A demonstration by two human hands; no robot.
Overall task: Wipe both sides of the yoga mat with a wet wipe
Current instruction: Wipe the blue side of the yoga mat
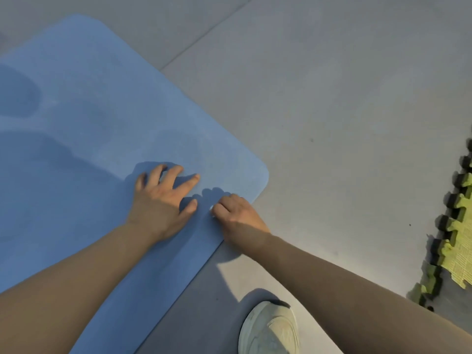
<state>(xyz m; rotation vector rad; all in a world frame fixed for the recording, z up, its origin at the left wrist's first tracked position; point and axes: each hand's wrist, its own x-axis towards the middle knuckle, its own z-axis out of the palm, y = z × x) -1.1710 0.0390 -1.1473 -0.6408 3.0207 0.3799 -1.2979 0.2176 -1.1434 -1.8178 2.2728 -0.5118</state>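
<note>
Yoga mat [102, 139] edge under right hand [237, 215]; open floor [332, 111] beyond.

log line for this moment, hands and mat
left hand: flat on yoga mat | right hand: curled over wet wipe near mat corner
</note>
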